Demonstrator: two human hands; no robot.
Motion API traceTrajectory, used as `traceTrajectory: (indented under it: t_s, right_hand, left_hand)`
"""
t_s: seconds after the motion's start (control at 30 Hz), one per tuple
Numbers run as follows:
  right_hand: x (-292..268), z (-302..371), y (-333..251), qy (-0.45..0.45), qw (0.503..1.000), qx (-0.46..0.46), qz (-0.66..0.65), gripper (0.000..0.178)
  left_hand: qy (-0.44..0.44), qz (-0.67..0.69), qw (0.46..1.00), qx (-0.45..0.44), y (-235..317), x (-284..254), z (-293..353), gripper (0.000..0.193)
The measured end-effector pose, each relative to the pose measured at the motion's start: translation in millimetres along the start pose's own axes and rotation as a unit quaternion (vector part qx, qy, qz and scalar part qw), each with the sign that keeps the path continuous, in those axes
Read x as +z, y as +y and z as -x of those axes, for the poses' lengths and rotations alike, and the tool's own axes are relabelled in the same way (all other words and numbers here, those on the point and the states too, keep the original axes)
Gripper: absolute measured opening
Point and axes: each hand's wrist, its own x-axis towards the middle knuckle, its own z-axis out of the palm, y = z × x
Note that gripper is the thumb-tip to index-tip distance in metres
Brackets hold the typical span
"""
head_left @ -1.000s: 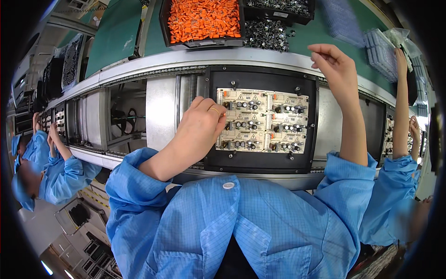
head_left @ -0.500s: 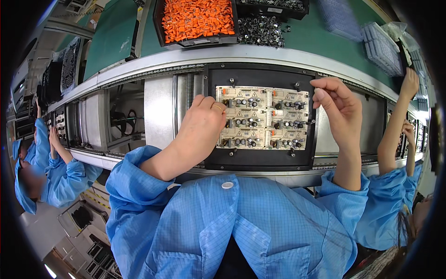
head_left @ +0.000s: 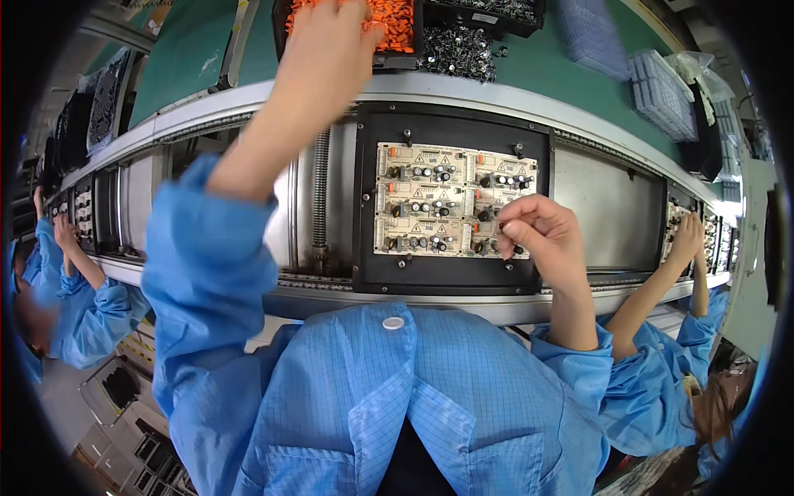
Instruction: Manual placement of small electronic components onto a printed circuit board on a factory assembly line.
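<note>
My left hand [head_left: 327,58] reaches into the bin of small orange components [head_left: 395,18] at the far side. Motion blur and the picture's top edge hide its fingertips. Over the lower right part of the cream circuit board panel [head_left: 423,198] is my right hand [head_left: 546,240], thumb and fingers pinched together; whatever is between them is too small to make out. The panel carries dark cylindrical capacitors and a few orange parts down its left side. It lies flat in a black carrier frame [head_left: 447,275] with metal posts.
A metal conveyor rail [head_left: 463,93] runs across behind the carrier. Beyond it, a heap of small metal-and-black parts [head_left: 457,54] and clear plastic trays [head_left: 662,95] lie on a green bench [head_left: 546,70]. Co-workers in blue work at left and right; one co-worker's hand [head_left: 686,238] is over another board.
My left hand has left the panel and gone up and away to the orange bin. My right hand has come in from the panel's right edge to its lower right, its fingers drawing together.
</note>
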Motion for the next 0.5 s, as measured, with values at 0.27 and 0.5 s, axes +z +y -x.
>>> traceTrajectory:
  t_s: [0.27,0.5]
  right_hand:
    - [18.0,9.5,0.8,0.022,1.000,-0.008,-0.004,0.015]
    - [28.9,5.8,-1.7,0.026,0.995,-0.019,0.090,0.018]
  left_hand:
    - [-0.105,0.016,0.987,-0.121,-59.8,50.2,-66.0,0.014]
    - [-0.079,0.048,0.986,-0.136,-71.0,59.1,-70.6,0.011]
